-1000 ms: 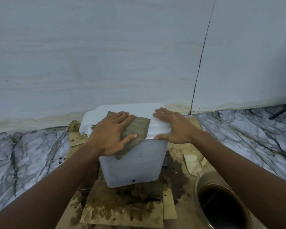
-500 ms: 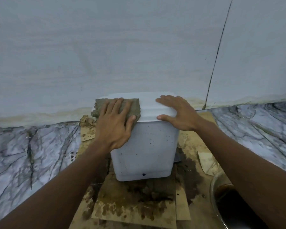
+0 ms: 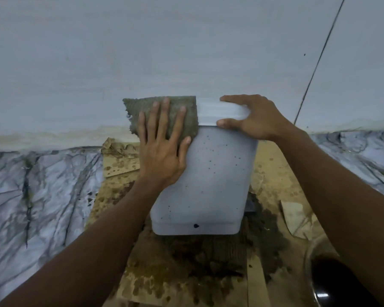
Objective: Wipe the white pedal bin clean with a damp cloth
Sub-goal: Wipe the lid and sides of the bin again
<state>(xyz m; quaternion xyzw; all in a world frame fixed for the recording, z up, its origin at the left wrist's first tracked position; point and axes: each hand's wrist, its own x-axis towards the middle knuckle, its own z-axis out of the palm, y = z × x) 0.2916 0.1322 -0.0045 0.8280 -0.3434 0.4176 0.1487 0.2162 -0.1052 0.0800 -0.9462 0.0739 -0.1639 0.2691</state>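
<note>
Head view, bin: the white pedal bin (image 3: pixel 208 173) stands at the centre of the frame on stained cardboard (image 3: pixel 186 273), close against the pale wall (image 3: pixel 142 52); its front face carries dark specks and one larger dark blot near the bottom edge

Head view, lid: the lid (image 3: pixel 220 113) shows as a white band across the top, its left half hidden under the cloth

Head view, cloth: the grey-brown damp cloth (image 3: pixel 142 105) lies over the upper left corner of the bin, its ragged edge hanging past the bin's left side

Head view, left hand: my left hand (image 3: pixel 162 151) lies flat on the cloth, fingers (image 3: pixel 165 116) spread apart and pressing it against the lid and the top of the front face, not curled around anything

Head view, right hand: my right hand (image 3: pixel 257 120) clamps the lid's right end, thumb under the rim in front and fingers over the top, steadying the bin

Head view, surroundings: veined marble floor (image 3: pixel 42 185) to the left and right of the frame; a round vessel of dark liquid (image 3: pixel 333 282) at the lower right

Step in hand: I judge this to be wiping the lid and upper left corner

Next move: likely drawing the cloth down over the speckled front, which calls for firm flat pressure while my right hand holds the bin from tipping or sliding on the wet cardboard
</note>
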